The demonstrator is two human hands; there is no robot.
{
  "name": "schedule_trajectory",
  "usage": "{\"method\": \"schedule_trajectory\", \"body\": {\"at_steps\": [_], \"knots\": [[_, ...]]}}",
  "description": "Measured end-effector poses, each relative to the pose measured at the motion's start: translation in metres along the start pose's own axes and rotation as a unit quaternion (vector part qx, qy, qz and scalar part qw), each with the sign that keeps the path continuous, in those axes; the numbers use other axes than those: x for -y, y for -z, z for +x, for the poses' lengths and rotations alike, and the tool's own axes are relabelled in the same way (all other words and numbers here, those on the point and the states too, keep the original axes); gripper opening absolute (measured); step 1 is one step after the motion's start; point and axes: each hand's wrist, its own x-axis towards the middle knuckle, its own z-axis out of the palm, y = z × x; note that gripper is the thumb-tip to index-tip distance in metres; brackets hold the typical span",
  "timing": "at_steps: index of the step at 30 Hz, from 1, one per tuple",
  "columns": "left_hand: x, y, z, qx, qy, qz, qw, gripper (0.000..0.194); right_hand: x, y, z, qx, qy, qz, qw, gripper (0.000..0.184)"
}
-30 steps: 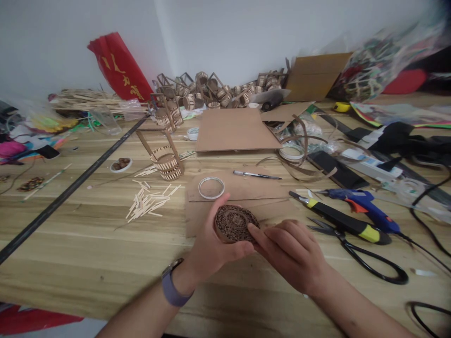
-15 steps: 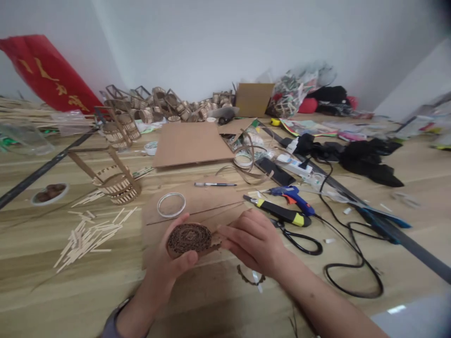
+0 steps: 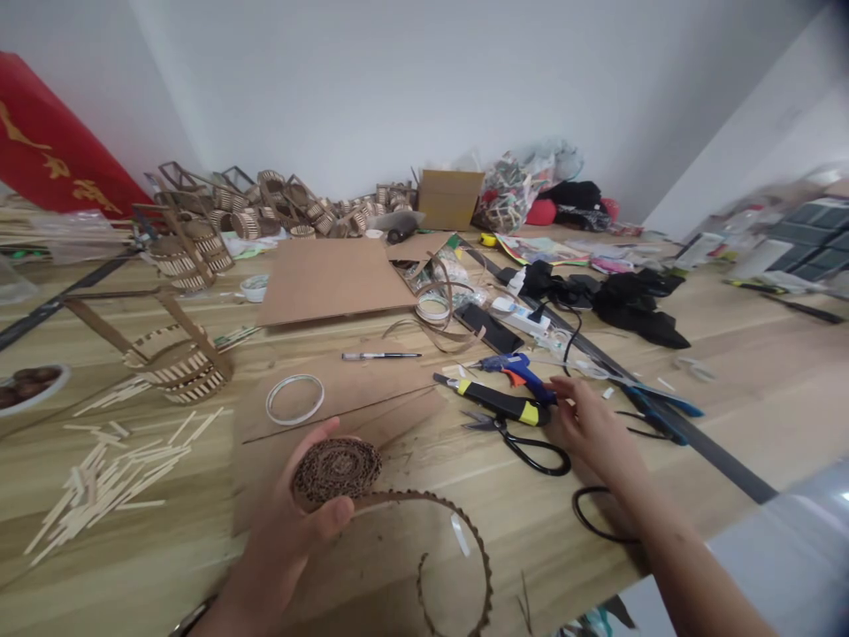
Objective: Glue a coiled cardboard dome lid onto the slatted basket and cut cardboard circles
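Observation:
My left hand [image 3: 292,531] is wrapped round a brown coil of corrugated cardboard strip [image 3: 337,469] just above the wooden table. The coil's loose tail [image 3: 464,540] curls away to the right and down over the tabletop. My right hand [image 3: 587,425] reaches to the right, fingers bent, beside the blue hot glue gun [image 3: 517,370] and the yellow-and-black cutter [image 3: 494,402]. Whether it touches either tool I cannot tell. Black-handled scissors [image 3: 523,441] lie just left of that hand.
A flat cardboard sheet [image 3: 332,279] lies further back, with a tape ring [image 3: 294,399] and a pen [image 3: 380,356] nearer. Loose wooden sticks [image 3: 112,469] and a small stick basket [image 3: 176,358] sit at left. Cables, black cloth [image 3: 630,296] and a long bar [image 3: 663,416] crowd the right.
My right hand let go of the coil and moved right to the glue gun. The strip's tail now hangs loose. The view swung to the right.

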Motion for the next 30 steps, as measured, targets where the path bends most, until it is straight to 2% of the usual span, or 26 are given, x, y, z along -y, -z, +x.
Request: {"method": "schedule_trajectory", "body": {"at_steps": [3, 8, 10, 12, 14, 17, 19, 21, 24, 27, 30], "knots": [[0.002, 0.003, 0.002, 0.000, -0.007, 0.002, 1.000, 0.084, 0.003, -0.004, 0.004, -0.001, 0.008, -0.043, 0.999, 0.027], [0.003, 0.004, 0.002, 0.029, -0.003, 0.015, 0.999, 0.086, 0.002, 0.001, 0.021, 0.033, 0.023, -0.087, 0.995, 0.025], [0.003, 0.004, 0.001, 0.041, -0.001, 0.008, 0.999, 0.089, 0.013, 0.006, 0.028, 0.034, 0.024, -0.111, 0.993, 0.022], [0.004, 0.005, 0.001, 0.049, -0.003, 0.010, 0.999, 0.091, 0.040, 0.013, 0.031, 0.027, 0.041, -0.104, 0.993, 0.019], [0.004, 0.007, 0.002, 0.054, -0.011, 0.027, 0.998, 0.090, 0.083, 0.020, 0.029, 0.015, 0.109, -0.002, 0.994, 0.017], [0.005, 0.010, 0.004, 0.056, -0.033, 0.057, 0.996, 0.091, 0.157, 0.029, 0.019, 0.075, 0.237, 0.168, 0.954, 0.015], [0.003, 0.012, 0.005, 0.048, -0.055, 0.069, 0.995, 0.093, 0.195, 0.030, 0.012, 0.094, 0.297, 0.195, 0.930, 0.012], [0.002, 0.013, 0.006, 0.040, -0.077, 0.072, 0.994, 0.093, 0.217, 0.024, 0.008, 0.111, 0.320, 0.193, 0.921, 0.022], [0.000, 0.014, 0.007, 0.037, -0.092, 0.057, 0.993, 0.096, 0.225, 0.006, 0.006, 0.147, 0.293, 0.207, 0.922, 0.027], [0.001, 0.015, 0.008, 0.043, -0.100, 0.032, 0.994, 0.098, 0.221, -0.006, 0.005, 0.177, 0.247, 0.257, 0.917, 0.017], [0.003, 0.016, 0.008, 0.062, -0.101, 0.005, 0.993, 0.100, 0.217, -0.008, 0.004, 0.210, 0.213, 0.313, 0.901, 0.008]]}}
